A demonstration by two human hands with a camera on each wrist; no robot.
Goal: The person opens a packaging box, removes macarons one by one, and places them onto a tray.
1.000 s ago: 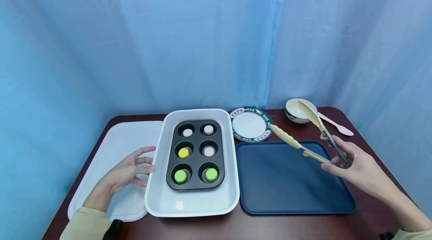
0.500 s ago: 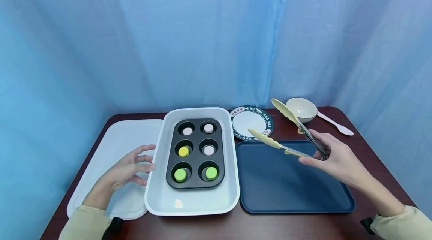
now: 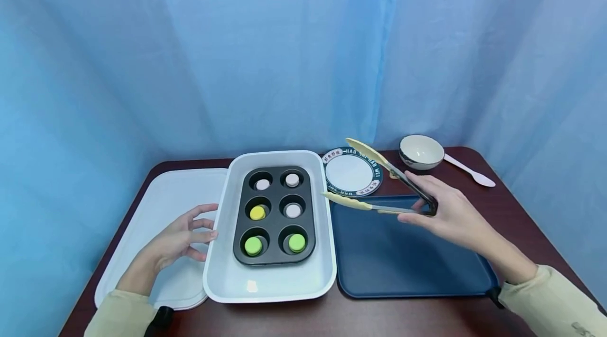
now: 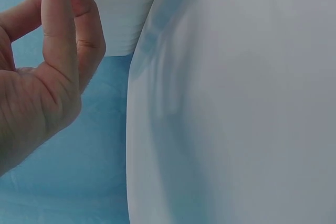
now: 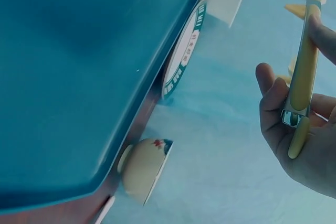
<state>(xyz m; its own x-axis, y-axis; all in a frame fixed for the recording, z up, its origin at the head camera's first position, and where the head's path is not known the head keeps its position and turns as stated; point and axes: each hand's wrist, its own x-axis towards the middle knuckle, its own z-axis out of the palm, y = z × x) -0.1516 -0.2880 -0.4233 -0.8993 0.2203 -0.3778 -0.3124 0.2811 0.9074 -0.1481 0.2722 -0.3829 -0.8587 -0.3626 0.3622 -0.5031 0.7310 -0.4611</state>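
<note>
Holding 6 macarons, the muffin pan (image 3: 275,216) sits in the white tray (image 3: 270,284); right hand (image 3: 446,216) grips tongs (image 3: 374,179), left hand (image 3: 182,237) relaxed.

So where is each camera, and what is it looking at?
Head: sits on the person's head, looking forward and down at the table; both forearms show, left hand at the white dish, right hand holding tongs.
Left wrist: sits by the left hand, looking at the white dish close up; fingers show.
Right wrist: sits by the right hand, looking at the blue tray, plate and bowl.
Head and right wrist share the tongs.
</note>
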